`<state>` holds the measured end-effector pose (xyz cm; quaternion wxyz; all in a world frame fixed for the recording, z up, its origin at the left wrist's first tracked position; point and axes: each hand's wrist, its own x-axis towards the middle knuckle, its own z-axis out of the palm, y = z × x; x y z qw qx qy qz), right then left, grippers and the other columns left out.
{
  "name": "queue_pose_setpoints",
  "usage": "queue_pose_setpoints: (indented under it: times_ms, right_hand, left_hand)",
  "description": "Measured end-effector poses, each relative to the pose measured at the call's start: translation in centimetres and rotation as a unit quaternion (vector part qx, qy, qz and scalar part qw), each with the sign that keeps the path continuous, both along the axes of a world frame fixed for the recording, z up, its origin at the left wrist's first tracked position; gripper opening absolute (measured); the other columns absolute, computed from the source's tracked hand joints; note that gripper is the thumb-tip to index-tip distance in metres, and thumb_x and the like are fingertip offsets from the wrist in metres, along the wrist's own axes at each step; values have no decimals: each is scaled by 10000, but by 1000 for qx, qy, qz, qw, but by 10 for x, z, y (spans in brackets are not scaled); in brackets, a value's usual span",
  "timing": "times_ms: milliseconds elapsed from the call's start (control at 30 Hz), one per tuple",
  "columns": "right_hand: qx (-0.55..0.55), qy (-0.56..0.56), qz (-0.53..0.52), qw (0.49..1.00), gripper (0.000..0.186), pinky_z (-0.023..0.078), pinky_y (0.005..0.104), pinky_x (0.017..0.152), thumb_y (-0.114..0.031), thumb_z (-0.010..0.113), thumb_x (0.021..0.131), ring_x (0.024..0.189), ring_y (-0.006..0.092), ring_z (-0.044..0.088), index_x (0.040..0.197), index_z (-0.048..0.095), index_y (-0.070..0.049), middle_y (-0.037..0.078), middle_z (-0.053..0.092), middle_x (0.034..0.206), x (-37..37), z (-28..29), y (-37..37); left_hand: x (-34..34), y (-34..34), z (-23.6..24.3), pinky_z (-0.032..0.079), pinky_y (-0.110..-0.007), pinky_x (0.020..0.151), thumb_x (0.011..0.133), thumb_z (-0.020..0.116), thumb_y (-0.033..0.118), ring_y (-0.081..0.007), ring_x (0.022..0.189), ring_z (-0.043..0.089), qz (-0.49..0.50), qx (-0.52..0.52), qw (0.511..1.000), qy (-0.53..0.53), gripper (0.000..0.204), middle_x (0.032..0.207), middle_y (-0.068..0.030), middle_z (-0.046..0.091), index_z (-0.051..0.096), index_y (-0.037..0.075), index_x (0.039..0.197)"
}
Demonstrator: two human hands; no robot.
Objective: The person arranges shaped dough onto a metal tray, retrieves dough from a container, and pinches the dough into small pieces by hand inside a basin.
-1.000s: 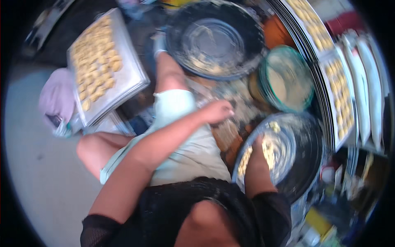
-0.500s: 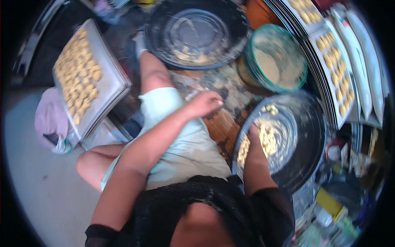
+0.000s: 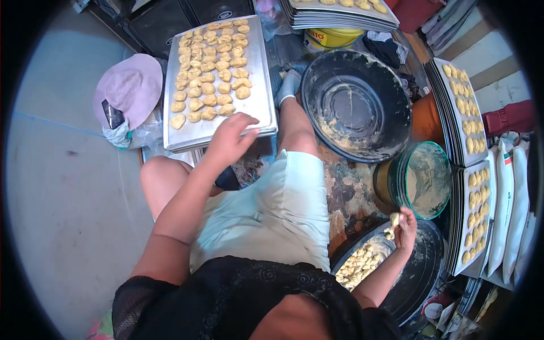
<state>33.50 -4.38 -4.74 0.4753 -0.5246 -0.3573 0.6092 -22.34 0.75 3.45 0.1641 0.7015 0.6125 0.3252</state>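
My right hand [image 3: 406, 231] is raised above a black basin [image 3: 433, 249] at the lower right, its fingers closed on pieces of dough [image 3: 392, 225]. Below it, a heap of small yellow dough pieces [image 3: 358, 265] lies in the basin. At the left, a metal tray [image 3: 258, 68] carries rows of yellow dough lumps [image 3: 208, 88]; it rests on more trays. My left hand [image 3: 233, 136] is at the tray's near right corner, fingers stretched and thumb apart, with nothing visible in it. Whether it touches the rim I cannot tell.
A large black basin [image 3: 399, 107] with floury residue stands ahead, beside a green-rimmed bucket [image 3: 447, 181]. Stacks of dough-filled trays [image 3: 456, 258] line the right. Another tray stack [image 3: 345, 22] sits at the back on a yellow bucket [image 3: 334, 39]. A pale purple hat [image 3: 127, 85] lies left.
My view has turned left, so the scene shifts right. My right hand has come up out of the basin with dough pieces. My left hand has moved to the tray and its fingers have opened.
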Motion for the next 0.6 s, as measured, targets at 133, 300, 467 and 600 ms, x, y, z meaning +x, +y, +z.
queue_pose_setpoints:
  times_ms: [133,300,467,600]
  right_hand:
    - [90,-8,153,984,303,542,315,719,-149,689,808,888,202,617,1048,599,13,113,608,1022,-137,41,85]
    - [241,-84,299,919,169,474,252,787,-47,629,848,871,103,594,1008,612,4,42,637,928,-359,65,153]
    - [393,-320,291,811,130,491,321,741,-71,644,820,776,234,628,940,664,-26,101,646,832,-463,48,168]
    - [386,-345,319,794,152,489,386,732,-133,639,823,803,335,608,953,689,-74,146,608,871,-470,42,176]
  left_hand:
    - [-51,-5,1,459,-403,820,838,607,195,-329,938,579,44,17,998,50,246,997,-147,609,631,11,1000]
    - [-77,6,-19,429,-402,843,795,625,154,-271,1017,547,67,64,976,197,267,1076,-85,616,638,46,1039]
    - [-85,14,-51,388,-388,847,789,645,170,-232,1003,533,80,81,972,204,278,1040,-36,628,649,83,1053]
    - [-86,15,-47,355,-393,869,793,637,207,-235,1033,506,89,48,978,181,249,1020,-21,611,650,110,1022]
